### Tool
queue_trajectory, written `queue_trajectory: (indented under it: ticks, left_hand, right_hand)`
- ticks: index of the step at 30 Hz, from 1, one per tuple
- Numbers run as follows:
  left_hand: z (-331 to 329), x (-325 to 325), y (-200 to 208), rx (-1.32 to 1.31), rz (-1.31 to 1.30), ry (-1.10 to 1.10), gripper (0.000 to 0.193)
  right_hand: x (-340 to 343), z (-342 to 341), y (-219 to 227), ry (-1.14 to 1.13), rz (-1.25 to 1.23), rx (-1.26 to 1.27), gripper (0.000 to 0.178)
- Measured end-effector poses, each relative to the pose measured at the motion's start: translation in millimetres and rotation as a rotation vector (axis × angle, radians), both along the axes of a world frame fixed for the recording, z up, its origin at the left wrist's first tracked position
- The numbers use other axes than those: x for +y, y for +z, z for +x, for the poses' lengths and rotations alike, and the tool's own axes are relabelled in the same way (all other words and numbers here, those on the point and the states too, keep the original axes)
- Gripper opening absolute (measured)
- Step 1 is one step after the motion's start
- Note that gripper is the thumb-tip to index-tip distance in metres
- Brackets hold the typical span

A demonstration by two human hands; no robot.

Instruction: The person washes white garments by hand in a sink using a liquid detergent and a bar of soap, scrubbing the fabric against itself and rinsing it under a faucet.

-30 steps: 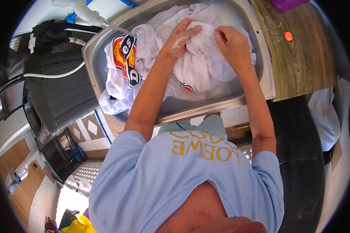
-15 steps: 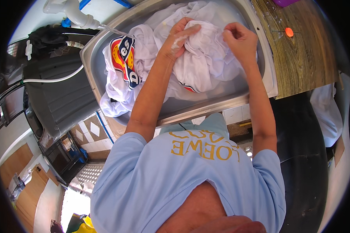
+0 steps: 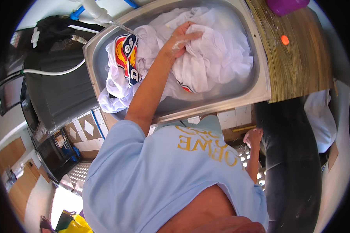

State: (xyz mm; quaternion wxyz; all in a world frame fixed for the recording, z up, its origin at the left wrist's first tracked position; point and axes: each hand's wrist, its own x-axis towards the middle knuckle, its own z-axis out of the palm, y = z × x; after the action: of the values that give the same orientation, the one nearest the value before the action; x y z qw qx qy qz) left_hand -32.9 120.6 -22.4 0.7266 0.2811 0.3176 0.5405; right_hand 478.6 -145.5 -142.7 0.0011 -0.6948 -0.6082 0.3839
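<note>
A steel sink (image 3: 221,101) holds a heap of wet white cloth (image 3: 231,54) in shallow, cloudy water. With thumb and fingers around a bunched fold of that cloth, my left hand (image 3: 179,40) grips it near the middle of the sink; white suds cling to the back of the hand. A white garment part with a red, yellow and navy print (image 3: 127,58) lies at the sink's left side. Down beside my body, away from the sink, is my right hand (image 3: 253,138). Its fingers are curled in, and what they hold, if anything, is hidden.
Water runs from a white pipe spout (image 3: 102,14) into the sink. A wood-patterned counter (image 3: 299,66) at the right bears an orange disc (image 3: 285,40) and a purple container (image 3: 287,4). A black padded surface (image 3: 291,155) stands at the right, near a white bag (image 3: 321,120).
My right hand has left the cloth and dropped down and back beside my body. My left hand keeps its hold on the cloth. The view has shifted slightly.
</note>
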Motion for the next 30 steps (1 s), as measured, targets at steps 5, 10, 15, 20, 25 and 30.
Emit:
queue_trajectory:
  ticks: [5, 10, 15, 20, 25, 30]
  left_hand:
    - [-6.7, -7.6, -3.6, -0.06, -0.043, 0.011, 0.033]
    - [-10.2, -5.4, -5.3, -0.09, -0.003, 0.01, 0.032]
    - [-9.6, -7.0, 12.8, -0.025, 0.023, -0.024, 0.032]
    - [-12.2, -10.3, 36.7, 0.061, 0.008, 0.0, 0.023]
    - [-23.6, -10.7, 23.2, 0.212, 0.055, 0.079, 0.017]
    - [-3.7, 13.8, 1.2, 0.815, 0.125, 0.207, 0.028]
  right_hand:
    - [59.2, -47.9, 89.7, -0.755, 0.112, 0.533, 0.013]
    - [159.2, -106.5, 197.6, -0.488, 0.746, 0.569, 0.009]
    - [258.0, -246.8, 213.0, 0.036, 0.477, 0.945, 0.024]
    - [324.5, -298.9, 155.7, 0.449, 0.282, 0.796, 0.027]
    - [315.5, -318.6, 175.8, -0.053, -0.262, 1.262, 0.024]
    - [336.2, -321.8, 136.7, 0.052, 0.317, 0.661, 0.026]
